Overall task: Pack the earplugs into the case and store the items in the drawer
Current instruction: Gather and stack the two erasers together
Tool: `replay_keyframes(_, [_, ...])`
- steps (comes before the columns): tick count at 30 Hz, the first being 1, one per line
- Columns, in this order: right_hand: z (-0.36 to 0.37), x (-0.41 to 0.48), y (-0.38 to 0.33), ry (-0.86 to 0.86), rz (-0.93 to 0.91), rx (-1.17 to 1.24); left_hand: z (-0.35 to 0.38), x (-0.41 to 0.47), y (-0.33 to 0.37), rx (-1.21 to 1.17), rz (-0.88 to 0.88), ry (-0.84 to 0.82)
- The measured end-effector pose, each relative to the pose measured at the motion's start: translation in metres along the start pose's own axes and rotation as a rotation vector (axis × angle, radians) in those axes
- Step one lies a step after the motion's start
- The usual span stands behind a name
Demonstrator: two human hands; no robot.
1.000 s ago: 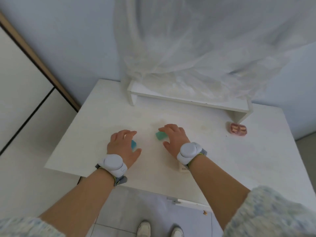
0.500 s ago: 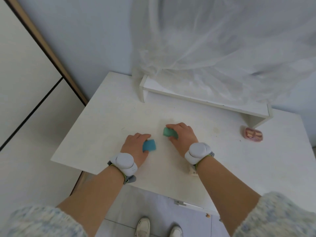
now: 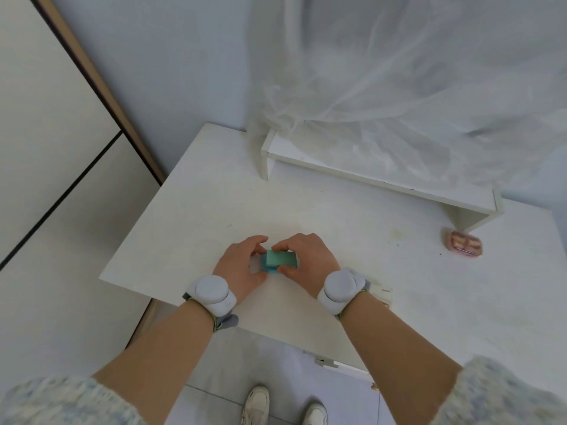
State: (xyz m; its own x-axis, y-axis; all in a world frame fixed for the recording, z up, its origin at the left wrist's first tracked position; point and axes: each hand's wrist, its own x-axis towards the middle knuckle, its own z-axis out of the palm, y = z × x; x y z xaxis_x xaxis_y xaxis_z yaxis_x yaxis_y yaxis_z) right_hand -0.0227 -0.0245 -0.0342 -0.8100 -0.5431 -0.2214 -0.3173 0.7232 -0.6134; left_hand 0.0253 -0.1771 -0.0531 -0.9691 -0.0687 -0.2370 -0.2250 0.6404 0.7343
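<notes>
A green case part [image 3: 280,259] sits on top of a blue case part [image 3: 267,267] above the middle of the white desk [image 3: 196,228]. My right hand [image 3: 306,259] grips the green part from the right. My left hand [image 3: 242,265] grips the blue part from the left. The two parts touch and overlap between my fingertips. Whether earplugs are inside is hidden. A small pink case [image 3: 464,245] lies apart at the right of the desk. A drawer edge with a metal fitting [image 3: 325,361] shows under the desk's front.
A low white shelf riser [image 3: 377,182] stands at the back of the desk, partly draped by sheer white netting [image 3: 414,96]. A small clear item [image 3: 382,292] lies behind my right wrist. A cupboard stands at the left. My shoes [image 3: 282,406] show on the tiled floor.
My hands have come together. The blue part in my left hand and the green part in my right hand, apart before, now meet, the green one on top.
</notes>
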Motion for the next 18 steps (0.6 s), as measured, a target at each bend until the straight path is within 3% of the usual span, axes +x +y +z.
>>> replay_keyframes(10, [0.005,-0.001,0.0,0.034,-0.004,-0.015,0.0,-0.005,-0.002,-0.062,0.0,0.015])
replay_keyframes(14, [0.004,-0.011,-0.008,0.181,-0.029,0.018,-0.005,-0.023,0.0,-0.086,-0.041,0.113])
replay_keyframes(18, [0.019,-0.028,-0.028,0.14,-0.118,0.074,-0.01,-0.059,0.001,-0.145,-0.156,0.191])
